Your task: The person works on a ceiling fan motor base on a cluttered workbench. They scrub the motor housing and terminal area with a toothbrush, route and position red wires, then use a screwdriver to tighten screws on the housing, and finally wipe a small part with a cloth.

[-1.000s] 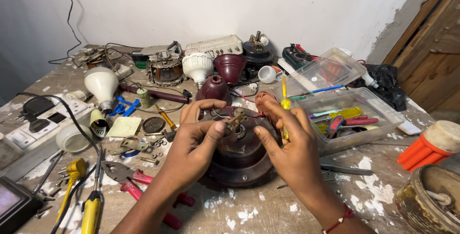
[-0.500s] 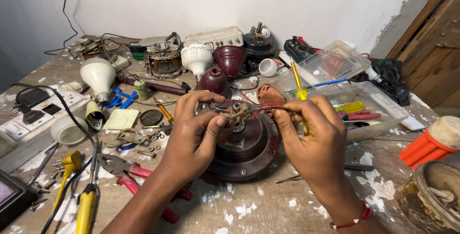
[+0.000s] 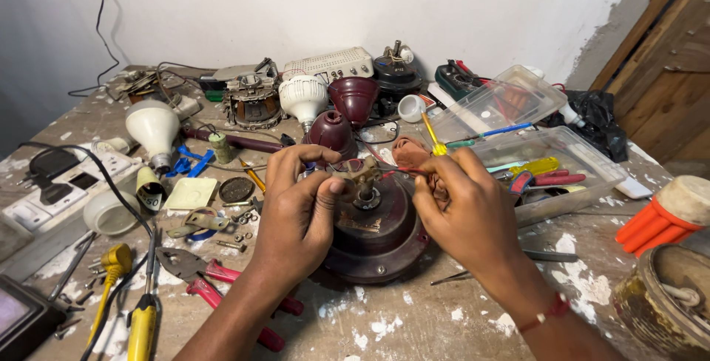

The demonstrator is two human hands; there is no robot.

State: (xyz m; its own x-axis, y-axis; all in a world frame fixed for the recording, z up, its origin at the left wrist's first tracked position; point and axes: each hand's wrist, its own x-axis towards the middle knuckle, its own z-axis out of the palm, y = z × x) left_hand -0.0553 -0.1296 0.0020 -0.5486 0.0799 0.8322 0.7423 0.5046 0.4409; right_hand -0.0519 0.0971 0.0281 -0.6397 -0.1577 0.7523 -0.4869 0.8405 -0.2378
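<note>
Motor housing (image 3: pixel 373 231): dark maroon fan motor, sitting on the bench right in front of you, between your two hands.
Left hand (image 3: pixel 299 209): your fingers are pinched on the brass fitting (image 3: pixel 360 171) at the top of the shaft, as they were half a second ago.
Right hand (image 3: pixel 462 209): closed around the yellow-handled screwdriver (image 3: pixel 431 133), which has dropped back closer to the shaft.
Meaning: you look to be working that top fitting loose.
Left side: red-handled pliers (image 3: pixel 222 287).
Beyond: clear plastic tool tray (image 3: pixel 592 165).

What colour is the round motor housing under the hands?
Dark maroon, slightly glossy and worn; the motor housing shows in the head view.
</note>
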